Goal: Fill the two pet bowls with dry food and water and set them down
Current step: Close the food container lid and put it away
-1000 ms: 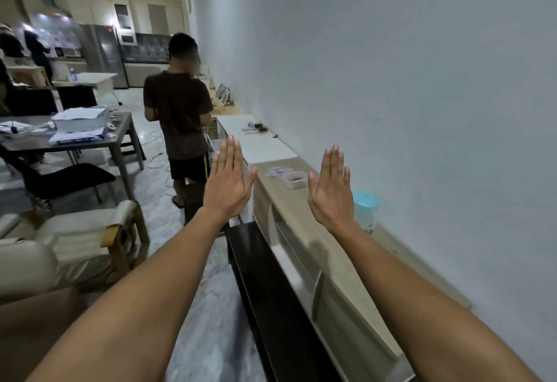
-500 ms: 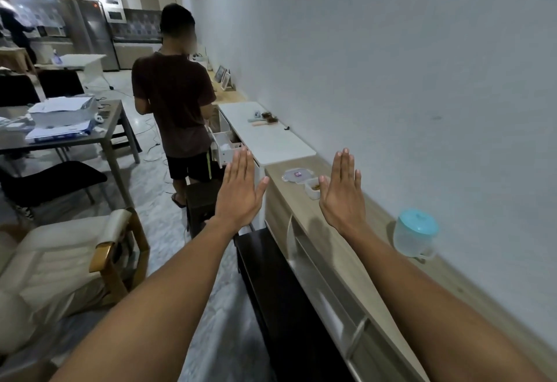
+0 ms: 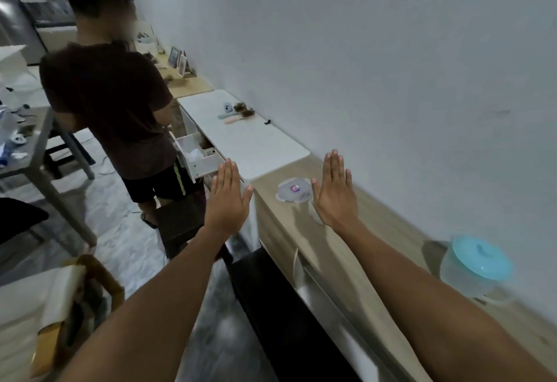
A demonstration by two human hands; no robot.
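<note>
Wooden counter (image 3: 391, 224) bears a teal-lidded jug (image 3: 476, 267), contents unclear.

head cam | looks forward-down | close over hands (image 3: 280, 197) | single view

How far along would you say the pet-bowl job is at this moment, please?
Nothing looks done: no filled bowl shows anywhere. In hand, nothing: the left hand and right hand are held out flat and hold nothing. The jug with the turquoise lid stands closed and untouched on the wooden counter, and a flat clear lid lies beside the right hand. Filling with food and water and setting the bowls down all seem left.
</note>
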